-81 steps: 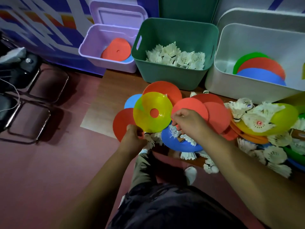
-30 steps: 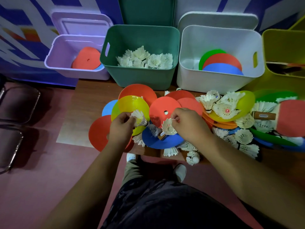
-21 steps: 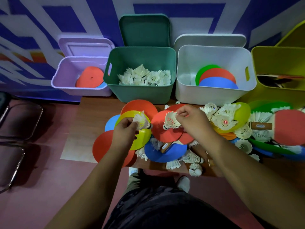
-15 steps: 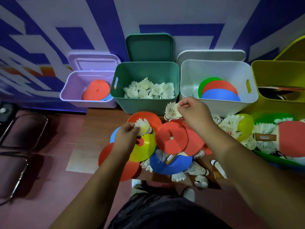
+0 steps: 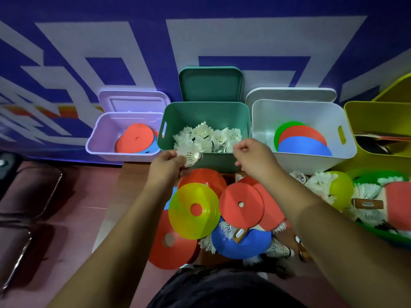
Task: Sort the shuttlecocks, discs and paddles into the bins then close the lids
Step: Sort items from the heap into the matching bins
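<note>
Sorting is partly complete. The green bin [image 5: 201, 105] holds a pile of shuttlecocks [image 5: 213, 136], the white bin [image 5: 299, 102] holds green, red and blue discs [image 5: 302, 141], and the lilac bin [image 5: 97, 138] holds at least one red disc [image 5: 135, 138]. The yellow bin [image 5: 375, 107] contains dark items that we cannot identify with certainty. All lids are off the bins: the green lid [image 5: 210, 84], the white lid [image 5: 289, 93] and the lilac lid [image 5: 133, 101] stand propped behind their bins. A large share of the work remains. In front of the bins lie a yellow disc [image 5: 193, 211], several red discs [image 5: 241, 204], a blue disc [image 5: 244, 244], loose shuttlecocks [image 5: 320, 183] and a red-faced paddle [image 5: 398, 205]. We judge the current step to be shuttlecock transfer into the green bin. The left hand [image 5: 166, 166] reaches forward to the bin's front rim, with its fingers pinching one shuttlecock [image 5: 191, 155] by the feather skirt, cork end pointing right. This shuttlecock sits at the rim, not yet inside. The right hand [image 5: 253, 161] reaches to the same rim further right, its fingers [image 5: 242, 149] curled inward, and no item shows between them.
</note>
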Demonstrator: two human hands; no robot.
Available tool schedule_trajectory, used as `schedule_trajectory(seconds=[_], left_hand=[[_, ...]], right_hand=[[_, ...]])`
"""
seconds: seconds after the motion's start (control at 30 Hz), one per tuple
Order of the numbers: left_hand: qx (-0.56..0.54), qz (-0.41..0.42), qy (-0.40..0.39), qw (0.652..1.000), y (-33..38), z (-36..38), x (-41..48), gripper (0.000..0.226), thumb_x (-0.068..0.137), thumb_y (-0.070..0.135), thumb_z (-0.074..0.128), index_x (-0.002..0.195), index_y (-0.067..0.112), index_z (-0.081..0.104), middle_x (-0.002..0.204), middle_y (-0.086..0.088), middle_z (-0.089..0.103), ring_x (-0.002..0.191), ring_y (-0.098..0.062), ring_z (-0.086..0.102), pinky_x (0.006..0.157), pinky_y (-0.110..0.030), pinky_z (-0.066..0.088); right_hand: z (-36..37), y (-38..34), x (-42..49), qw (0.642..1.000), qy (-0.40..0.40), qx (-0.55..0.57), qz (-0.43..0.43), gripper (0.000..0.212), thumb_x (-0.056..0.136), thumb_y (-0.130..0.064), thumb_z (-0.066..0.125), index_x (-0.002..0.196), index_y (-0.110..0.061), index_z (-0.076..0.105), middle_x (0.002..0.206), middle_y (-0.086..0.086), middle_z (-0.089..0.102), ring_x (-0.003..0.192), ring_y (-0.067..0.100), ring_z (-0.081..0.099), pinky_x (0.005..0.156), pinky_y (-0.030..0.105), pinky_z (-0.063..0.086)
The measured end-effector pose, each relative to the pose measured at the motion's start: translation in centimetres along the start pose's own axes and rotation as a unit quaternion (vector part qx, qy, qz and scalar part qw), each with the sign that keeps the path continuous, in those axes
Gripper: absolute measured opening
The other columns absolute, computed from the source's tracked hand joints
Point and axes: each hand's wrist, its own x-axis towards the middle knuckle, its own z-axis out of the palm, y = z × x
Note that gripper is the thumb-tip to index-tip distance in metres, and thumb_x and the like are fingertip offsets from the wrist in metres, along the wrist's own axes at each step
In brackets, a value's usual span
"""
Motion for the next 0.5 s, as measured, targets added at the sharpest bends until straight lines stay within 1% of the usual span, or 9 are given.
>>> schedule_trajectory(seconds=[0.07, 0.13, 0.2, 0.27, 0.3, 0.37, 0.4, 0.47, 0.5], left_hand=[[-0.017, 0.009, -0.009, 1.0, 1.1, 0.5, 1.2, 0.009, 0.096, -0.002, 0.063, 0.09, 0.005, 0.06, 0.076, -0.008, 0.061, 0.056, -0.014, 0.061, 0.064, -0.032, 0.056], [-0.028, 0.023, -0.021, 0.999, 2.4, 1.2, 2.5, 0.007, 0.097, -0.002, 0.063, 0.093, 0.003, 0.06, 0.081, -0.01, 0.057, 0.062, -0.015, 0.064, 0.073, -0.031, 0.062], [-0.058, 0.03, -0.041, 0.997, 3.8, 2.3, 3.8, 0.003, 0.097, 0.0, 0.065, 0.099, -0.001, 0.062, 0.085, -0.013, 0.061, 0.075, -0.022, 0.072, 0.079, -0.031, 0.063], [-0.098, 0.026, -0.063, 0.993, 4.9, 3.5, 4.8, 0.016, 0.097, 0.004, 0.069, 0.109, -0.004, 0.065, 0.092, -0.017, 0.068, 0.091, -0.025, 0.076, 0.085, -0.03, 0.062], [-0.095, 0.027, -0.079, 0.992, 5.3, 4.1, 5.1, 0.017, 0.096, 0.008, 0.071, 0.109, -0.003, 0.067, 0.092, -0.017, 0.068, 0.095, -0.024, 0.075, 0.088, -0.029, 0.061], [-0.053, 0.028, -0.101, 0.993, 5.2, 5.1, 5.5, 0.013, 0.096, 0.014, 0.071, 0.098, 0.002, 0.067, 0.09, -0.017, 0.061, 0.094, -0.023, 0.067, 0.096, -0.032, 0.059], [-0.037, 0.019, -0.103, 0.994, 5.0, 5.5, 5.5, 0.01, 0.097, 0.013, 0.068, 0.093, 0.004, 0.066, 0.091, -0.016, 0.059, 0.094, -0.023, 0.065, 0.1, -0.035, 0.057], [-0.033, -0.008, -0.106, 0.994, 4.0, 5.6, 5.1, 0.005, 0.099, 0.005, 0.064, 0.094, 0.006, 0.065, 0.097, -0.015, 0.061, 0.096, -0.022, 0.067, 0.102, -0.036, 0.056], [-0.033, -0.02, -0.112, 0.993, 3.5, 5.6, 4.7, 0.003, 0.099, 0.003, 0.063, 0.1, 0.004, 0.066, 0.101, -0.015, 0.066, 0.098, -0.023, 0.071, 0.101, -0.037, 0.059]], right_hand=[[0.4, 1.1, -0.5, 1.0, -0.01, -0.011, 0.007, 0.012, 0.097, -0.025, 0.061, 0.089, -0.028, 0.069, 0.08, -0.001, 0.075, 0.069, 0.015, 0.076, 0.069, 0.036, 0.06], [0.4, 1.8, -0.6, 1.0, -0.009, -0.016, 0.014, 0.014, 0.095, -0.022, 0.061, 0.088, -0.028, 0.07, 0.081, -0.001, 0.076, 0.07, 0.016, 0.076, 0.067, 0.032, 0.057], [0.2, 2.2, -0.5, 1.0, 0.001, -0.022, 0.016, 0.014, 0.094, -0.022, 0.061, 0.088, -0.03, 0.071, 0.086, -0.005, 0.076, 0.076, 0.016, 0.075, 0.069, 0.029, 0.054], [-0.2, 2.2, -0.5, 1.0, 0.007, -0.014, 0.019, 0.014, 0.095, -0.024, 0.061, 0.089, -0.031, 0.071, 0.09, -0.007, 0.075, 0.079, 0.015, 0.075, 0.068, 0.028, 0.051], [-0.4, 2.1, -0.6, 1.0, 0.012, -0.006, 0.023, 0.013, 0.095, -0.025, 0.061, 0.089, -0.032, 0.071, 0.09, -0.008, 0.075, 0.079, 0.015, 0.075, 0.067, 0.028, 0.051], [-0.9, 2.1, -0.6, 0.999, 0.023, 0.0, 0.026, 0.013, 0.096, -0.024, 0.061, 0.091, -0.031, 0.072, 0.09, -0.008, 0.075, 0.077, 0.014, 0.075, 0.066, 0.027, 0.05], [-1.2, 2.1, -0.8, 0.999, 0.026, 0.005, 0.028, 0.014, 0.097, -0.023, 0.06, 0.092, -0.03, 0.072, 0.09, -0.008, 0.075, 0.075, 0.013, 0.074, 0.064, 0.026, 0.049], [-1.5, 2.3, -1.0, 0.999, 0.027, 0.02, 0.032, 0.015, 0.098, -0.021, 0.06, 0.094, -0.028, 0.073, 0.092, -0.009, 0.075, 0.071, 0.013, 0.075, 0.062, 0.024, 0.048], [-1.6, 2.6, -1.1, 0.999, 0.028, 0.027, 0.034, 0.016, 0.098, -0.021, 0.059, 0.094, -0.028, 0.073, 0.094, -0.009, 0.076, 0.071, 0.014, 0.075, 0.062, 0.024, 0.048]])
